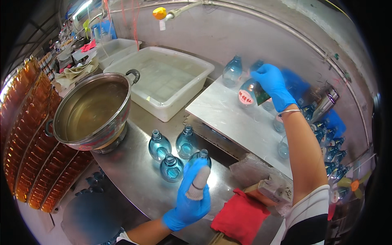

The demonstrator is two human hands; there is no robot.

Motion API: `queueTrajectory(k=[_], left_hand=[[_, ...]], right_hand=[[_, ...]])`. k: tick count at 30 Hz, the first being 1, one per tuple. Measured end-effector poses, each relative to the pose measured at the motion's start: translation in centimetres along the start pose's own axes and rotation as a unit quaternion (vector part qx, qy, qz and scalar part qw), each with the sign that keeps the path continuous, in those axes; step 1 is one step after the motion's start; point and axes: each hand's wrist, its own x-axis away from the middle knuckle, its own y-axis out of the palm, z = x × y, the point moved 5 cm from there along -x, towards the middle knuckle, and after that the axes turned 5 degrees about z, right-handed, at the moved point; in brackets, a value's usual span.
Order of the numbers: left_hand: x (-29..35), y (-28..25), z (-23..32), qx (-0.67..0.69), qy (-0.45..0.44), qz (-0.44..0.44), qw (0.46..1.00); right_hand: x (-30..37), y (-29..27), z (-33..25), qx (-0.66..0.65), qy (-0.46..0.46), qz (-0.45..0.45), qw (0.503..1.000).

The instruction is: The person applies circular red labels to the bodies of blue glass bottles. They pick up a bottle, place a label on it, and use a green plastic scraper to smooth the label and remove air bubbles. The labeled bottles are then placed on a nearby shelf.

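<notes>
My left hand (188,204), in a blue glove with a grey fabric cover over one digit, has its fingers around a clear blue bottle (203,157) above the steel table. Just beyond stand three similar open-necked bottles: one at the left (159,145), one at the right (187,142) and a nearer one (171,168). Up on the pale metal board, my right hand (270,81), also blue-gloved, is closed at the top of a bottle with a red-and-white label (246,94); its neck is hidden by the fingers. A dark green piece (261,96) shows below that hand.
A steel pot of liquid (130,98) and a white plastic tub of water (163,112) stand at the left. A red cloth (241,214) lies by the board's near end. More blue bottles (335,157) crowd the right side; stacked amber bottles (32,134) rise far left. A yellow-handled tap (160,14) juts from the wall.
</notes>
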Motion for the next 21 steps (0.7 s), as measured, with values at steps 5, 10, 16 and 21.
queueTrajectory(k=[5, 10, 16, 21], left_hand=[[-2.7, 3.0, -3.1, -0.053, -0.097, 0.019, 0.994], [-1.5, 4.1, -4.9, -0.175, -0.062, 0.065, 0.981], [-0.9, 4.4, -5.8, -0.174, 0.035, 0.06, 0.982], [-0.8, 4.2, -1.1, -0.101, 0.046, 0.011, 0.994]], right_hand=[[-0.5, 0.1, 0.2, -0.017, 0.037, -0.044, 0.998], [3.5, -3.4, -0.7, -0.136, -0.027, -0.042, 0.99], [18.6, -10.1, -5.6, -0.155, -0.031, -0.065, 0.985], [32.3, -18.0, -1.7, -0.185, 0.09, -0.073, 0.976]])
